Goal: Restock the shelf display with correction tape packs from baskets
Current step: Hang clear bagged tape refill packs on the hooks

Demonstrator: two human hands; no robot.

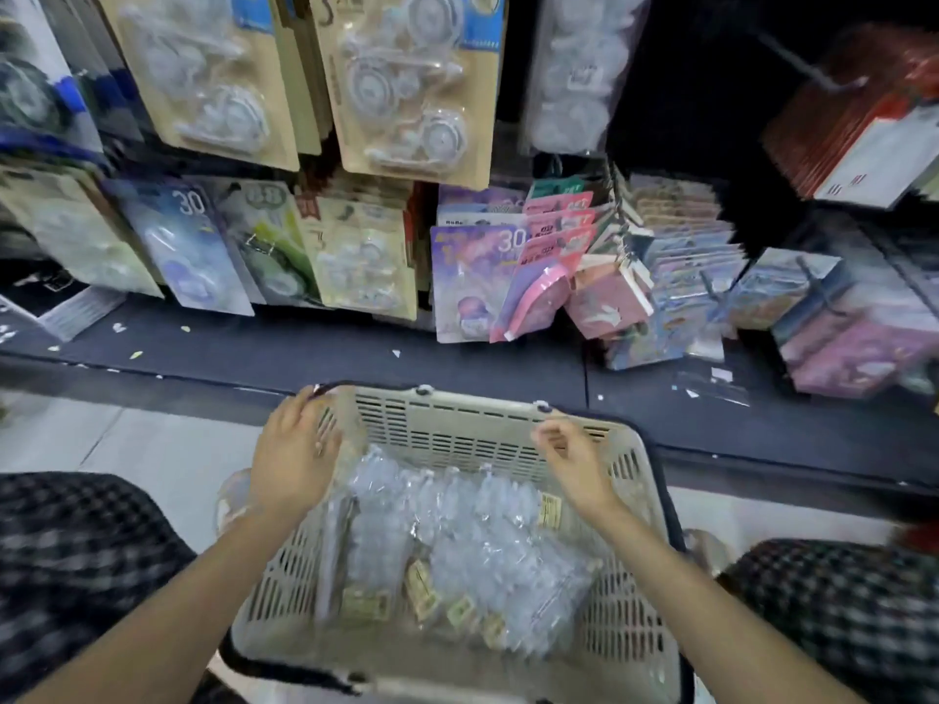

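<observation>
Two hands over beige basket [645, 500], left hand [297, 449] open at far rim, right hand [571, 457] loosely curled, holding nothing discernible, clear correction tape packs [457, 541] heaped inside, labels blurred, shelf display [355, 246] beyond.

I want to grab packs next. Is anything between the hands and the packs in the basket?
Nothing visible. The left hand and right hand are over the open basket, with the clear packs uncovered just beneath.
</observation>
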